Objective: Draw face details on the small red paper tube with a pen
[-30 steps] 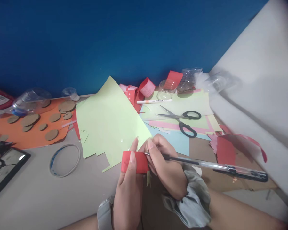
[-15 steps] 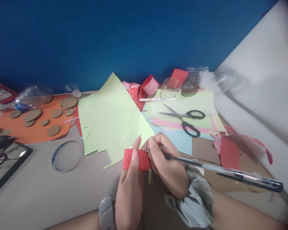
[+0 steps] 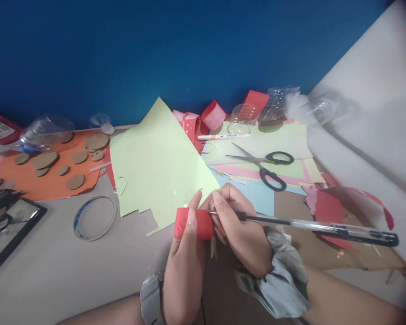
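Note:
A small red paper piece (image 3: 202,224), apparently rolled, is gripped by my left hand (image 3: 186,262), thumb pressed on its front. My right hand (image 3: 238,230) is closed around a clear pen (image 3: 311,225) with a black cap end; the pen's tip touches the right edge of the red piece. A thin pale green strip (image 3: 213,248) hangs below that edge. Behind my fingers lies a large light green sheet (image 3: 155,167) with a jagged lower edge. Black-handled scissors (image 3: 262,163) rest partly open on coloured papers to the right.
Cardboard discs (image 3: 75,182) lie on orange paper (image 3: 59,187) at the left, near a tape ring (image 3: 94,218) and a dark-framed device (image 3: 13,230). Red paper rolls (image 3: 213,115), a white marker (image 3: 223,136) and clear plastic cups (image 3: 243,118) stand or lie toward the blue panel. Red scraps (image 3: 334,212) are at the right.
The pen's far end has swung up, so the pen lies closer to level. My right hand has shifted slightly right. My left hand still holds the red piece, and the view has moved slightly.

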`<state>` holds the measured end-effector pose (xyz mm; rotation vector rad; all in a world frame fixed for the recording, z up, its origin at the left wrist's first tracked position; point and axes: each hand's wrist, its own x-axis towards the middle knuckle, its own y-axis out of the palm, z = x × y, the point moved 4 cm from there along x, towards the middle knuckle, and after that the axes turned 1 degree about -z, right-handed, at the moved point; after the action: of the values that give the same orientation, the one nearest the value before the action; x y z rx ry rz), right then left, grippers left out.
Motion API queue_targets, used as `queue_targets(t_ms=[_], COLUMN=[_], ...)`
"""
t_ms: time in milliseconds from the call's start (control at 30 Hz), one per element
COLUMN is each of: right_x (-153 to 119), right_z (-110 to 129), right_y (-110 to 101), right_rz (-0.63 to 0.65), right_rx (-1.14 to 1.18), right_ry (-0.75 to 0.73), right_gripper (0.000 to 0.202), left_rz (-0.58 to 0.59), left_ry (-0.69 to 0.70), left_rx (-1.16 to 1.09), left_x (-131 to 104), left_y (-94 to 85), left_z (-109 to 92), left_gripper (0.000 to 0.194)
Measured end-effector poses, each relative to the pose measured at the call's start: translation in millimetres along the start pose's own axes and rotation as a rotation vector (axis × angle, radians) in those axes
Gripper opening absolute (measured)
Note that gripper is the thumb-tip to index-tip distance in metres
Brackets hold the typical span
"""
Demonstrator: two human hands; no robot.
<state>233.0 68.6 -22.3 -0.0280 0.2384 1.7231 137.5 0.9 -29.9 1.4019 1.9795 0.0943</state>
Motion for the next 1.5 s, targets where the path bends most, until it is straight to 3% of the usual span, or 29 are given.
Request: queue_targets(t_ms=[200,500,1167,1500], right_x=[-0.1,-0.5,-2.2,-1.2], right_z=[-0.8,3.1,5.9,0.2], right_y=[0.3,1.3,0.8,-2.2], right_rz=[-0.003,-0.012,0.001,0.022], right_rx=[-0.004,-0.014,-0.036,-0.012], right_ry=[-0.002,-0.006,-0.007,0.023], right_gripper=[0.036,0.039,0.039,0.036], left_rz=[-0.031,0.012,0.031,0.022], left_ry=[-0.042,-0.126,-0.055,-0.113], left_rx=[-0.041,-0.179,-0.061,-0.055], left_x=[0.3,0.1,-0.3,-1.8], left_y=[0.7,9.5,11.3,6.7], left_z=[1.0,-0.9,-9.2,-6.0], left_gripper=[0.058,0.065,0.055,0.056])
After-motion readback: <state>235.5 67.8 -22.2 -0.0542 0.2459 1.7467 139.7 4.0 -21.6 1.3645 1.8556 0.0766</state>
